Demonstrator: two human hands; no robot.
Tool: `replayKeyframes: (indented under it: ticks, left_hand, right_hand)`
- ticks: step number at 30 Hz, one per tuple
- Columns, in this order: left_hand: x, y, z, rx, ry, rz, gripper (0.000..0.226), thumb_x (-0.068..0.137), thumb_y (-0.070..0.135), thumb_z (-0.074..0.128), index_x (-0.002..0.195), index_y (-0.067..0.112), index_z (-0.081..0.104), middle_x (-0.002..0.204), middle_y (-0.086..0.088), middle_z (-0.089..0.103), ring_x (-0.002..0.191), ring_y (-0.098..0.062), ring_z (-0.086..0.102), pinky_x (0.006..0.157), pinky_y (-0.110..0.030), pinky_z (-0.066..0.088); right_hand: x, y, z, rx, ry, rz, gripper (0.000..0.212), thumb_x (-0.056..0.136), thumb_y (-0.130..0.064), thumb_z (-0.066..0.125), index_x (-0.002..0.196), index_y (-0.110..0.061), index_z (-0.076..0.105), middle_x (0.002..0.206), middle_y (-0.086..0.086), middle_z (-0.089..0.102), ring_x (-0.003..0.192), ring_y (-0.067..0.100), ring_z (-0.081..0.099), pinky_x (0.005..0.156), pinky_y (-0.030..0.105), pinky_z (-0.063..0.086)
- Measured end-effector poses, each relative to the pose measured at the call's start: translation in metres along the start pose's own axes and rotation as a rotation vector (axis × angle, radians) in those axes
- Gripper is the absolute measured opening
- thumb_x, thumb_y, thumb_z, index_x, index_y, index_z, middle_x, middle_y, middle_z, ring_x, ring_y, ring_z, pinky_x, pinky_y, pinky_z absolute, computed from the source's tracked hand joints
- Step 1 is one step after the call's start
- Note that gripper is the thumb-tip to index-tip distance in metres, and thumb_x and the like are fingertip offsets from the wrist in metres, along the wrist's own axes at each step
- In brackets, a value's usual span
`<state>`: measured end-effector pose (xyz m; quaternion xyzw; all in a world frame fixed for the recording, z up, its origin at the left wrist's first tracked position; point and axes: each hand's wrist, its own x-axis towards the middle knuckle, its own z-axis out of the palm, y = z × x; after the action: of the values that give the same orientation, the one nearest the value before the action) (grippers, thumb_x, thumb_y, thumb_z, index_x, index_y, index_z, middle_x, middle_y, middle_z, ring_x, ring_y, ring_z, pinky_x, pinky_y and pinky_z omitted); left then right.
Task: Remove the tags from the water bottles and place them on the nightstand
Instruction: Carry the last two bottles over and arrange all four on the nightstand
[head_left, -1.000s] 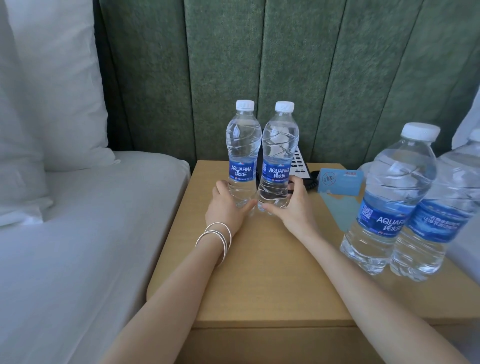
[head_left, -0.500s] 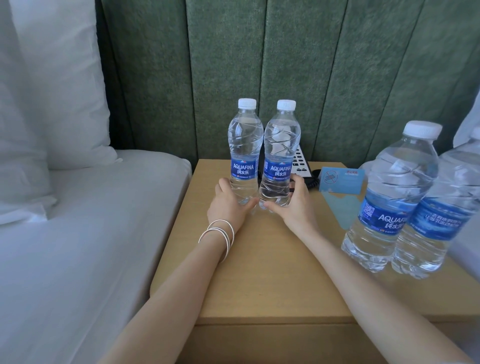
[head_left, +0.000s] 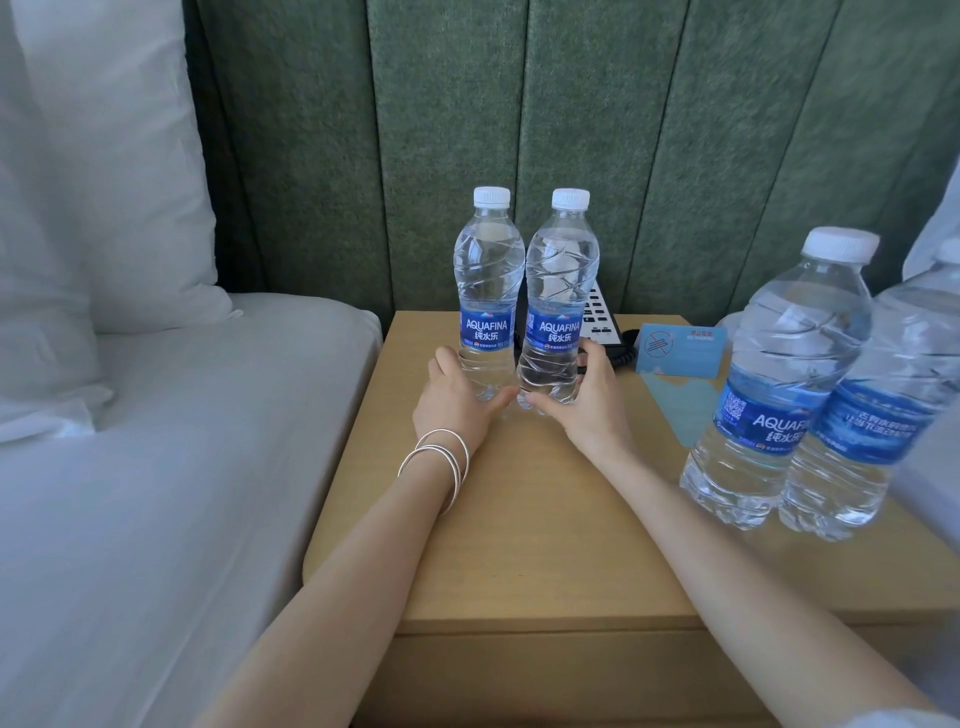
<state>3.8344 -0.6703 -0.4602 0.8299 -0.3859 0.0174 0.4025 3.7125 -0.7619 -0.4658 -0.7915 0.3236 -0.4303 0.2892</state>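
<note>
Little has changed: the left hand (head_left: 457, 410) still grips the left bottle (head_left: 488, 291) low down, the right hand (head_left: 584, 410) the right bottle (head_left: 560, 291), centre frame on the table (head_left: 519, 530); placement looks nearly done.

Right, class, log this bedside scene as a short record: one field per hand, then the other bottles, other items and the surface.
left hand: grips the left Aquafina bottle low down; bangles on wrist
right hand: grips the right Aquafina bottle low down
other bottles: two nearer Aquafina bottles, upright, at right
other items: telephone behind the held bottles; blue card
surface: wooden nightstand beside a white bed
</note>
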Motion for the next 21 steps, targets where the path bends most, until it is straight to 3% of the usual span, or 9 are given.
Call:
replayKeyframes:
  ticks: [6,15,18,21]
  left_hand:
    - [-0.001,0.000,0.000,0.014,0.005,-0.004,0.067,0.073,0.051,0.070,0.110,0.008,0.035,0.113,-0.008,0.048,0.095,-0.030,0.058,0.063,-0.033,0.037]
    - [-0.002,0.001,0.000,0.000,0.001,0.002,0.068,0.073,0.050,0.071,0.112,0.007,0.035,0.116,-0.008,0.047,0.099,-0.029,0.056,0.066,-0.034,0.039]
    - [-0.006,0.001,-0.001,0.015,0.004,-0.005,0.073,0.071,0.053,0.071,0.112,0.005,0.037,0.116,-0.010,0.046,0.106,-0.028,0.051,0.075,-0.037,0.043]
    - [-0.012,0.000,-0.006,0.101,-0.030,-0.046,0.082,0.069,0.059,0.069,0.117,0.002,0.037,0.121,-0.013,0.045,0.115,-0.028,0.044,0.088,-0.036,0.040]
  right_hand:
    - [0.000,0.000,0.000,-0.012,0.006,0.004,0.079,0.064,-0.028,0.084,0.129,-0.015,0.040,0.126,0.002,0.050,0.110,0.011,0.050,0.076,0.018,0.033]
    - [0.000,0.000,0.001,-0.026,-0.003,0.008,0.081,0.065,-0.029,0.084,0.130,-0.014,0.038,0.129,0.003,0.049,0.114,0.016,0.051,0.083,0.024,0.038]
    - [-0.002,-0.003,-0.001,-0.083,-0.025,0.021,0.088,0.067,-0.032,0.082,0.137,-0.012,0.032,0.134,0.005,0.045,0.120,0.017,0.047,0.086,0.024,0.038]
    - [-0.011,-0.011,-0.009,-0.227,-0.091,0.068,0.101,0.072,-0.043,0.076,0.146,-0.011,0.016,0.143,0.010,0.034,0.129,0.022,0.038,0.093,0.035,0.040]
